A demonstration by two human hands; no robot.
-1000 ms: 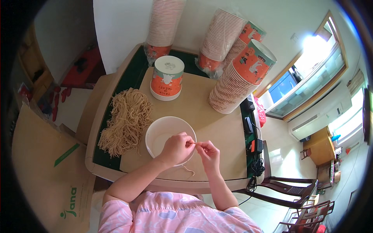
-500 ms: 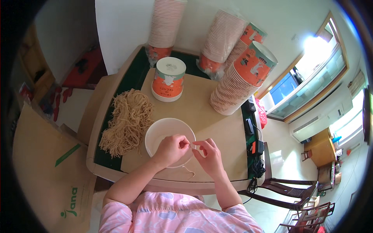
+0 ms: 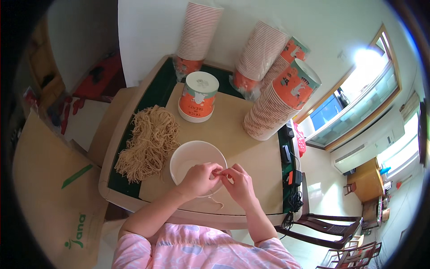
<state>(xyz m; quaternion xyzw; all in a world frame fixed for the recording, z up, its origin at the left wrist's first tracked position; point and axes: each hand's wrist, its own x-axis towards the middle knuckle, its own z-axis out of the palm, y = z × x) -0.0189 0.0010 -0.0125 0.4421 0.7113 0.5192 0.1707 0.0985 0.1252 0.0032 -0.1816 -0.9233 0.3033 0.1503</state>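
Head view: two bare hands, one white bowl (image 3: 182,158), assorted dry goods, on a table (image 3: 215,218) part-covered by a tan sheet (image 3: 255,166). Left hand (image 3: 199,179): back upward, over the bowl's near right part, fingers curled, thumb and forefinger pressed together; any item in the pinch too small to tell. Right hand (image 3: 238,183): just right of the bowl, wrist bent leftward, thumb and forefinger closed into a ring, tips meeting the left hand's tips. Both forearms enter from the near side, converging, in pink patterned sleeves (image 3: 139,249). Loose pale strand (image 3: 217,202): on the tan sheet, just near of the bowl. Tan strand heap (image 3: 150,143): left of the bowl, unlabelled on its visible side. Short cup stack (image 3: 197,106): far of the bowl, base up, orange with teal band, pale figure and dark lettering, inverted. Tall cup stack (image 3: 273,107): far right, leaning, same orange and teal print. Further wrapped cup stacks (image 3: 260,51): far edge, under clear film. Cardboard panel (image 3: 49,193): near left, off the table, bearing a green bar, green lettering and a small figure emblem.
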